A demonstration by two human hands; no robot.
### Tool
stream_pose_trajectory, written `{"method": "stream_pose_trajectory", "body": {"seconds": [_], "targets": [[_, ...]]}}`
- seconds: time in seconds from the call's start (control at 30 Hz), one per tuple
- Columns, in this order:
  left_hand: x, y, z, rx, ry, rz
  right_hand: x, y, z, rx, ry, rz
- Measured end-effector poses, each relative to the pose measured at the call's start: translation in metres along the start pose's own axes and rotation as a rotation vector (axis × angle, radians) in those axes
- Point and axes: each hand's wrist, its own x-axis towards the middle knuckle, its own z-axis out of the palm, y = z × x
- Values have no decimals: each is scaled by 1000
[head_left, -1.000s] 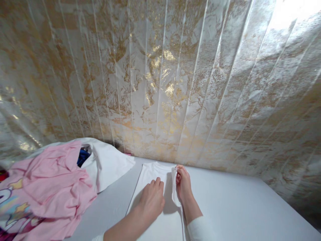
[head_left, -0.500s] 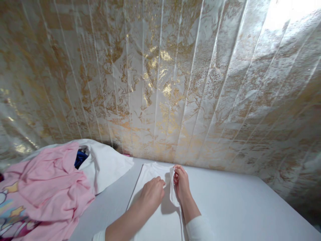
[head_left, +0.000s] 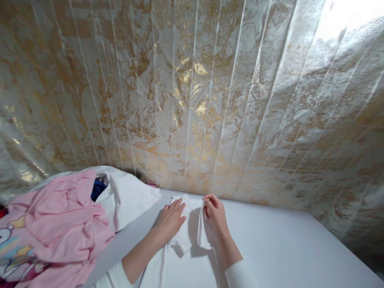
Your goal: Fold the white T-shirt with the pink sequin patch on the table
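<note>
A white shirt lies on the white table, its neckline toward the wall. My left hand rests on the shirt's upper left part with fingers stretched out, over a sleeve folded inward. Between thumb and fingers, my right hand pinches the upper right edge of the shirt, where a sleeve hangs raised and throws a shadow on the cloth below.
To the left is a heap of clothes: a pink printed garment, a white one and a bit of dark blue cloth. A shiny gold-and-silver patterned wall covering rises behind the table.
My left hand has moved left and away from me and has flattened out on the shirt; the left sleeve is now folded inward. My right hand has shifted slightly left with the pinched edge.
</note>
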Motion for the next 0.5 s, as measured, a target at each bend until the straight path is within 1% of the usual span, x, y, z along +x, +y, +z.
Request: {"method": "stream_pose_trajectory", "body": {"seconds": [0.13,0.23,0.37,0.5], "targets": [[-4,-6,20,55,19,-24,-6,9,11,-235,-134,-69],[-3,-8,27,86,53,-46,-10,13,16,-418,-187,-131],[4,-23,25,112,97,-41,-15,14,18,-654,-263,-205],[9,-41,20,123,125,-60,-21,14,20,-863,-339,-235]]}}
